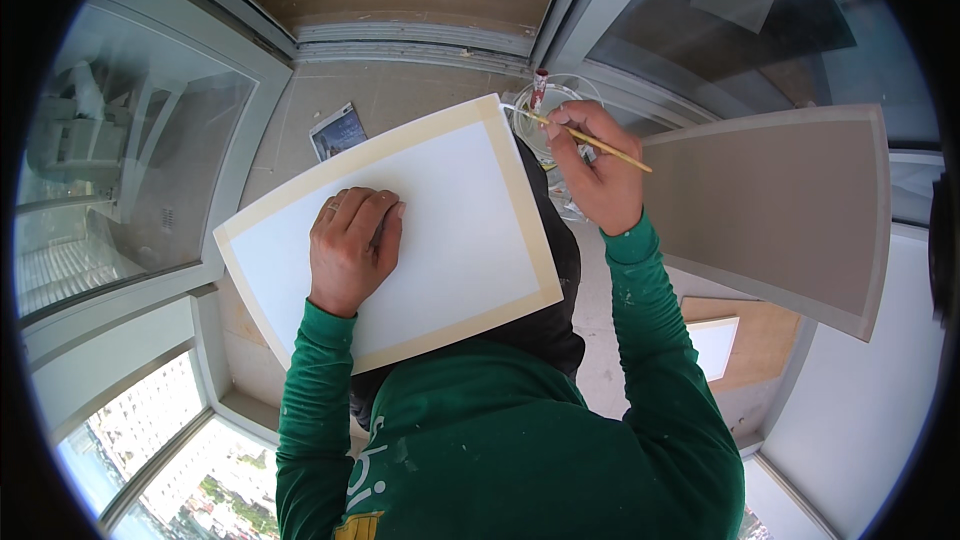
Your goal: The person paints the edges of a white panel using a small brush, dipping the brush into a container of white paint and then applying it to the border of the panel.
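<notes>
A white board [430, 210] with a cream border lies tilted across my lap. My left hand [355, 240] rests on its white middle, fingers curled. Something dark shows between thumb and fingers, but I cannot tell whether it is an object or shadow. My right hand [600, 165] pinches a thin paintbrush [615, 150] with a yellowish handle. Its whitish tip is at the board's far right corner, over a clear bucket [525, 100]. Part of the bucket is hidden behind my right hand. A dark red cylindrical thing [540, 88] stands up at the bucket's rim.
A large grey-brown panel [770, 210] with a pale border stands close to my right. Below it lie a brown board [770, 340] and a smaller white panel [714, 345]. A printed sheet [338, 132] is on the tiled floor. Sliding-door tracks [415, 43] cross the far side.
</notes>
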Demonstrator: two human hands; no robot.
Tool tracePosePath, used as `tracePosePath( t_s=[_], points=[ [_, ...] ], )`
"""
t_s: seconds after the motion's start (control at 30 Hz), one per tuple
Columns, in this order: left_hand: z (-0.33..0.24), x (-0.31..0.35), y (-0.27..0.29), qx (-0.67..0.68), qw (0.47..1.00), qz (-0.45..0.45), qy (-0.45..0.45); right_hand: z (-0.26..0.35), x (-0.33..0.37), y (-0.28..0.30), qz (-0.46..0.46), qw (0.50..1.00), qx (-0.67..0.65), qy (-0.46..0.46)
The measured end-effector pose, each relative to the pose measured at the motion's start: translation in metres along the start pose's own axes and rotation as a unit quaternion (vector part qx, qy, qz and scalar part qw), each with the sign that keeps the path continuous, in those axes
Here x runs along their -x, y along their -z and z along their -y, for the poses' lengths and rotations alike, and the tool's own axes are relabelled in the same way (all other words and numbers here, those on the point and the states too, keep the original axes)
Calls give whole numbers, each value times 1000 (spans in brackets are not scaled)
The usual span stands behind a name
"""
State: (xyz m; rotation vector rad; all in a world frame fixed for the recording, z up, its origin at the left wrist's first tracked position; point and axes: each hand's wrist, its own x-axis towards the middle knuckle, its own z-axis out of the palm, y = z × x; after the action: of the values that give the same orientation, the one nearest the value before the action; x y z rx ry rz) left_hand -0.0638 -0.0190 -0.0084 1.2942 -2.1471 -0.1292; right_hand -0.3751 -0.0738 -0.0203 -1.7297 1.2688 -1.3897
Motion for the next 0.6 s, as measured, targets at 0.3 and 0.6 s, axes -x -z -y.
tracePosePath(
  t_s=[0.3,0.6],
  points=[
    [-1,-1,1,10,1000,-1,7,3,-6,-3,-2,1000,10,-5],
    [0,0,1,11,1000,1,8,1,-8,-2,11,1000,20,19]
  ],
)
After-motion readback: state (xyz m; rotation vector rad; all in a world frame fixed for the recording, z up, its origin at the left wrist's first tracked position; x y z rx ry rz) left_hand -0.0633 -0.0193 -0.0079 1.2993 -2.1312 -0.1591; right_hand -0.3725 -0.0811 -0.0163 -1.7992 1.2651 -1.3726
